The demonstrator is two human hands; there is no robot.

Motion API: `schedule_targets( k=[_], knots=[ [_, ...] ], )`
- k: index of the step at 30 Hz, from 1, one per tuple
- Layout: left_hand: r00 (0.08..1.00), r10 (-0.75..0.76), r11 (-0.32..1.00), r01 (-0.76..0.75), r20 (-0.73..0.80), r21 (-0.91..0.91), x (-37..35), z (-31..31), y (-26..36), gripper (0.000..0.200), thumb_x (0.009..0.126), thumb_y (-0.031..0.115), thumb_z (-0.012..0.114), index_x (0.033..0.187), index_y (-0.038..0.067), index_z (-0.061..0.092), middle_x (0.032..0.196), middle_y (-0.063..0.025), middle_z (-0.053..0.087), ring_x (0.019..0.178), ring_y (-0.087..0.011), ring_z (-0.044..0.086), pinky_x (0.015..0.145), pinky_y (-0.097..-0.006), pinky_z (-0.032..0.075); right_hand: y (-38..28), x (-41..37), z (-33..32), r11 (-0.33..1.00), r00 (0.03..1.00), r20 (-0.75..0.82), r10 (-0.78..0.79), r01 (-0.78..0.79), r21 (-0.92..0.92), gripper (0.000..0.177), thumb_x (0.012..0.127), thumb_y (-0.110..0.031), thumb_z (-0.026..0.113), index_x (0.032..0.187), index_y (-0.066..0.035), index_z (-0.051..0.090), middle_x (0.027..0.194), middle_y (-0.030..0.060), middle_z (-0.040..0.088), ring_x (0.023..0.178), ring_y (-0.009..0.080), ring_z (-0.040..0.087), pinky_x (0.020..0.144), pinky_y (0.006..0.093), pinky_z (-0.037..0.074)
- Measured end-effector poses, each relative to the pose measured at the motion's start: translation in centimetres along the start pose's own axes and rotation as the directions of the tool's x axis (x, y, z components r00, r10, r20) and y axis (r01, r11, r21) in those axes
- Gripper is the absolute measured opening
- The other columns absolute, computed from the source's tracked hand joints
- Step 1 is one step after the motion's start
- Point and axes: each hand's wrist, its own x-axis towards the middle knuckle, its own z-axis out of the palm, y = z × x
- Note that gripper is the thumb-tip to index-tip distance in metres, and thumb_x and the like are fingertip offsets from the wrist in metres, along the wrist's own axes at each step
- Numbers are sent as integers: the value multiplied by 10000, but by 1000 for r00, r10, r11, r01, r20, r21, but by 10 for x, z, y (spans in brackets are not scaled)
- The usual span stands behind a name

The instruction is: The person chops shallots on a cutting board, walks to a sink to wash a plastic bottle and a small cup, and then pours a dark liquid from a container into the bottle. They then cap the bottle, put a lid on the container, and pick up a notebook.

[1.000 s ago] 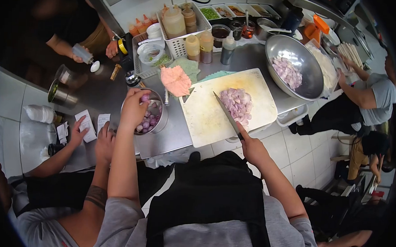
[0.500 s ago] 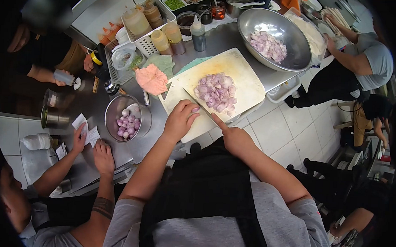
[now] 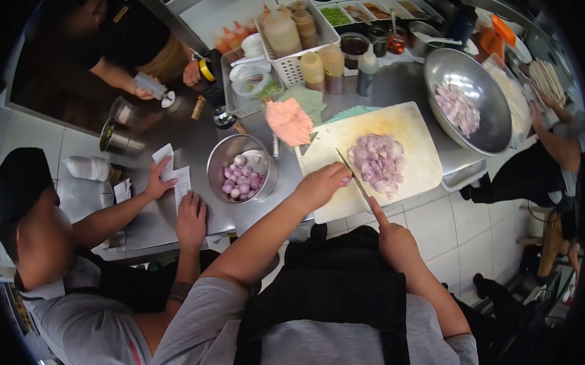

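Note:
My right hand [image 3: 397, 244] grips a knife [image 3: 355, 174], its index finger stretched along the top of the blade. On the near part of the white cutting board [image 3: 420, 128], my left hand [image 3: 321, 186] has its fingers closed on a small purple shallot [image 3: 346, 181], mostly covered by the fingertips. The blade lies just right of those fingertips, tip pointing away from me. Beyond the knife sits a pile of sliced shallots [image 3: 376, 161]. Left of the board stands a steel pot [image 3: 270, 193] with whole peeled shallots [image 3: 243, 178].
A large steel bowl [image 3: 493, 126] of sliced shallots stands at the right. Behind the board are a pink cloth [image 3: 288, 121], squeeze bottles [image 3: 332, 68] and a white basket [image 3: 297, 70]. At left, a co-worker's hands [image 3: 191, 218] rest by paper slips [image 3: 183, 180]; other people stand nearby.
The view has swung left, so everything sits farther right in the picture. Both hands stay at the board with the knife and shallot. The co-worker on the left shows more fully.

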Motion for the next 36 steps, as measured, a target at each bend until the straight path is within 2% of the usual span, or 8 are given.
schedule_targets(
  k=[2,4,6,10,20,30,34,36],
  knots=[
    [1000,-22,1000,22,-4,13,-3,0,3,220,858,71,636,1076,72,605,1072,-83,611,969,-295,634,785,-380,529,3,9,5,1000,1000,-8,-14,14,13,772,911,-45,512,1569,-260,171,725,221,655,660,388,658,640,505,529],
    [999,-35,999,35,-9,20,-4,0,2,209,861,74,633,1068,75,605,1071,-75,612,965,-289,637,778,-379,532,8,10,7,998,998,-43,-56,56,-2,864,853,-19,511,1579,-275,119,709,207,654,624,364,658,598,499,533],
    [999,25,998,-22,-39,61,-5,3,-2,202,862,81,635,1063,84,607,1070,-63,618,955,-278,645,761,-374,539,6,-2,4,999,998,-36,-52,52,-3,860,854,-20,512,1579,-271,124,711,208,654,623,364,658,597,496,534],
    [998,-17,1000,17,-59,7,-8,10,-5,203,862,86,636,1063,92,610,1054,-56,621,942,-267,651,744,-371,543,8,18,18,997,994,-76,-76,75,-17,845,855,-22,516,1576,-265,146,708,213,652,616,360,659,589,489,536],
    [993,25,996,-15,-116,87,-10,10,-4,190,866,149,663,1045,96,632,1020,-49,621,901,-258,652,704,-366,548,-2,20,11,998,996,-62,-57,56,-19,855,859,-26,515,1580,-263,121,727,213,663,634,364,665,600,480,541],
    [989,88,990,-74,-118,117,-8,10,-1,237,827,112,713,1049,67,641,1033,-74,638,880,-269,655,732,-349,548,-14,7,-9,1000,999,47,-5,3,30,887,840,-25,514,1584,-268,97,767,215,672,671,358,679,594,482,547],
    [983,90,989,-69,-163,131,-7,11,-1,228,817,96,711,1031,76,634,1012,-68,634,882,-264,653,724,-354,543,-9,-4,0,1000,999,32,-20,20,19,904,830,-16,524,1585,-268,96,760,200,670,658,347,676,586,472,548],
    [977,105,990,-86,-185,110,-7,13,1,213,823,95,697,1026,85,631,1000,-61,632,880,-257,652,715,-352,542,-10,12,7,998,995,-74,-67,67,11,919,823,-12,534,1587,-270,92,750,186,668,649,337,673,582,463,547]
  ],
)
